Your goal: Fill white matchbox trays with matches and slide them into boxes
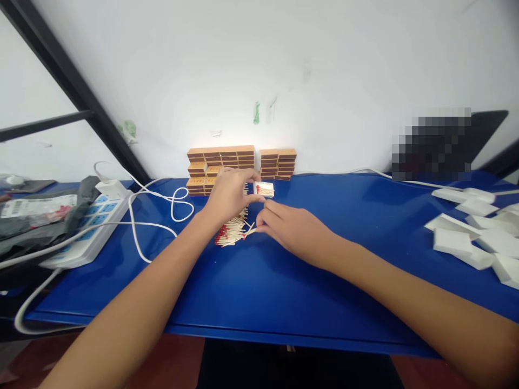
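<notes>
My left hand (233, 193) grips a small white matchbox tray (255, 189) by its left end, thumb below and fingers above. Red-headed matches (265, 190) lie side by side inside this tray. Just below it, my right hand (294, 231) pinches a few matchsticks (250, 231) between thumb and fingertips, their red heads pointing left. A loose pile of matches (231, 232) lies on the blue table under and beside my hands, partly hidden by the left one.
Stacked matchboxes (227, 156) stand against the wall, with a second stack (278, 162) beside them. White empty trays (454, 240) are heaped at the right. A power strip (97, 227) with white cables lies left on the blue table (365, 302). A dark screen-like panel (482, 135) leans at the back right.
</notes>
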The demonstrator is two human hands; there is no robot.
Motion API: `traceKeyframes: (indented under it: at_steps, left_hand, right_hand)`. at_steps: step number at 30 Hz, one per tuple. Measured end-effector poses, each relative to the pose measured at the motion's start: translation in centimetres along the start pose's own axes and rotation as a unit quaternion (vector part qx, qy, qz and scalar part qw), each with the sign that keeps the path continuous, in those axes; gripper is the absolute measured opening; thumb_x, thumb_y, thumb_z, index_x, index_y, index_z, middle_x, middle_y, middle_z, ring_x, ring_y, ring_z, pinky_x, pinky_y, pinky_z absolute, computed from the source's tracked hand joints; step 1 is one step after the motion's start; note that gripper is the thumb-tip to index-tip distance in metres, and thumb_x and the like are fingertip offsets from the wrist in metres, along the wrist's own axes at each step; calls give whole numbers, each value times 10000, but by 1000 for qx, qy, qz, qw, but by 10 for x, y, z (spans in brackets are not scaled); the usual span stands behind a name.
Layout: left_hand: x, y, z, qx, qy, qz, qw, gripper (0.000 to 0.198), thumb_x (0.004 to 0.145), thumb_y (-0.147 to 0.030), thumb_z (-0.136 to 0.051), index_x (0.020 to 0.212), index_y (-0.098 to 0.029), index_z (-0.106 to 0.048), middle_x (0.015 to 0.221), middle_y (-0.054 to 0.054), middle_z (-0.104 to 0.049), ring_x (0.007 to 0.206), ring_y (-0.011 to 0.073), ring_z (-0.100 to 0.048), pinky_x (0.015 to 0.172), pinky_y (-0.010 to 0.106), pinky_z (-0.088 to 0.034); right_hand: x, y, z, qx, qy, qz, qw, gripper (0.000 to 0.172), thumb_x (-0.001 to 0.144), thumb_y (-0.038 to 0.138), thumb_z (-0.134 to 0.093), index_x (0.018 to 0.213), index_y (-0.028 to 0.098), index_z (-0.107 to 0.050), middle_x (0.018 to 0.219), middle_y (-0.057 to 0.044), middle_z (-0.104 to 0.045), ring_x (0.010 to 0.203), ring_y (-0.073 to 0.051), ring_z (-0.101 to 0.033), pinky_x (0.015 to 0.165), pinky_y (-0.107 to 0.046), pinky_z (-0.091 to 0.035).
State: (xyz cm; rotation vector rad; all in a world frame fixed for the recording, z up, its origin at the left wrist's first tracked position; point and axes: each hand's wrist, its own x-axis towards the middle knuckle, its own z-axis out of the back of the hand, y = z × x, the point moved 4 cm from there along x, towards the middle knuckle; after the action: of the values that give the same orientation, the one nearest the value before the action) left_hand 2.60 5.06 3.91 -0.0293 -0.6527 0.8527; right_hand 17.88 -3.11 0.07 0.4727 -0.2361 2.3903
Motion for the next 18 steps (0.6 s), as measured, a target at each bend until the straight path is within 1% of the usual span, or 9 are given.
traceKeyframes:
  at_steps: [4,6,8,13,18]
  left_hand:
    - [0,0,1,30,-1,8,1000,326,790,-221,-934,1028,-226,-712,1100,19,-819,1087,281,-754,1073,483,-419]
    - [0,0,1,28,2,10,1000,339,775,-217,-945,1024,-221,-714,1098,24,-820,1087,287,-754,1080,488,-422]
    - [0,-1,0,14,7,11,1000,351,765,-219,-956,1024,-213,-718,1097,31,-821,1090,288,-757,1073,481,-444]
    - [0,-2,-1,-29,12,10,999,348,760,-194,-955,1026,-204,-731,1096,40,-821,1086,279,-768,991,424,-521]
    - [-2,-3,-1,-59,2,-4,998,384,739,-327,-987,1012,-220,-740,1066,25,-826,1051,268,-776,941,400,-537]
  right_hand:
    - [1,-12,10,-84,-19,8,996,351,1160,349,-407,1049,150,-674,1013,-118,-672,846,-210,-610,553,-323,-306]
    - [2,-18,15,-105,-31,-12,994,365,1164,350,-383,1061,150,-671,992,-116,-669,847,-215,-608,556,-329,-304]
    - [2,-26,18,-112,-41,-47,992,359,1163,351,-382,1073,148,-665,998,-112,-667,828,-213,-604,561,-330,-304]
    - [1,-49,16,-84,-55,-133,986,251,1136,329,-479,1082,155,-652,1066,-102,-675,826,-212,-621,587,-322,-317]
    - [0,-59,13,-35,-87,-169,981,176,1115,278,-515,1076,166,-645,1069,-96,-677,842,-215,-637,633,-310,-361]
